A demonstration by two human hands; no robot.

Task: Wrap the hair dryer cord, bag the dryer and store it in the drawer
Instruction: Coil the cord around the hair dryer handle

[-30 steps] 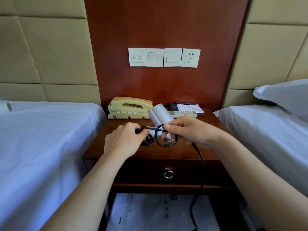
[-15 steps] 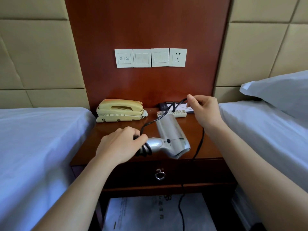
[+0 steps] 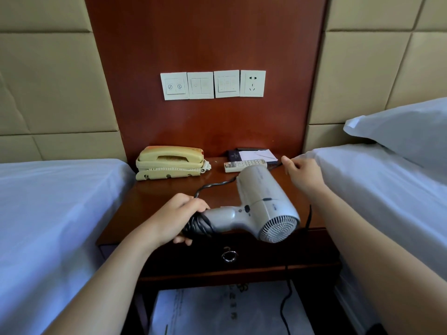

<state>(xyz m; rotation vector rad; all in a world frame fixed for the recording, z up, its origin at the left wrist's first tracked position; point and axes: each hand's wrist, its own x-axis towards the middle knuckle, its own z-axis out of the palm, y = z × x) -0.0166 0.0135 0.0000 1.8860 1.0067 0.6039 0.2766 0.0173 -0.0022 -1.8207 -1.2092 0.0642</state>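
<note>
1. the left hand (image 3: 177,217) is closed around the end of the handle of the hair dryer (image 3: 256,204), fingers curled over the black turns of cord (image 3: 199,224) already wound there; the grip is the same as half a second ago.
2. the dryer hangs in the air over the front edge of the nightstand (image 3: 169,197), handle pointing left, intake grille toward the camera, nozzle aimed back at the wall. it sat lower and further left in the frame a moment earlier, and one second ago both hands were bunched together at it.
3. the right hand (image 3: 302,175) has swung out to the right, near the edge of the right bed (image 3: 375,180), and now sits lower than it did half a second ago. thumb and forefinger pinch the cord, the other fingers loosely bent.
4. the cord runs from the left hand up across the tabletop, passes behind the dryer body and comes out at the right hand, then drops past the closed drawer (image 3: 254,255) to the floor.
5. the telephone (image 3: 169,162), remote control (image 3: 245,164) and notepad (image 3: 257,154) lie at the back of the nightstand as before.
</note>
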